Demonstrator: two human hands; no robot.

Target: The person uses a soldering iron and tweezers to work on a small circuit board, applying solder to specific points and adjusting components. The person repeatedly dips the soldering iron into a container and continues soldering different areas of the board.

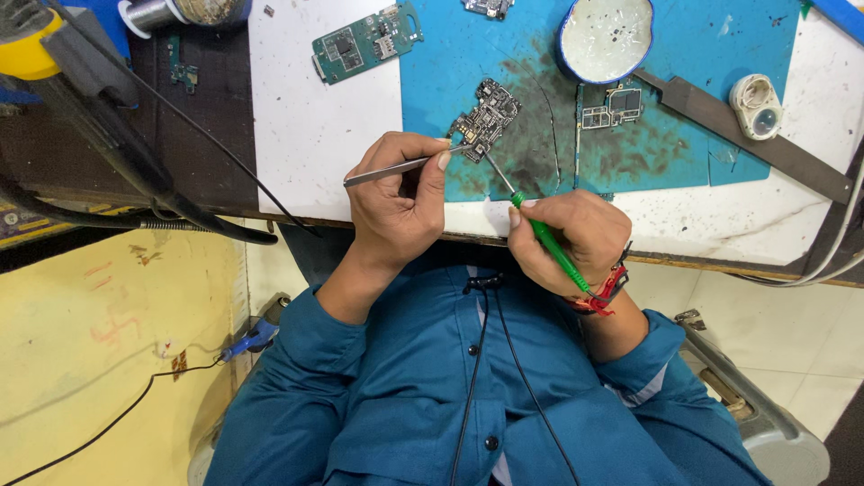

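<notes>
Bright even light, soft shadows, sharp focus, wide-angle edge bending.

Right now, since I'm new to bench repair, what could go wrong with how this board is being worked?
1. The small dark circuit board seems steadied only by the tweezers in the left hand; it could slide on the blue mat.
2. The green-handled tool in the right hand meets the board's edge; a slip might scrape components.
3. Both hands work near the table edge; loosened parts could fall off.
</notes>
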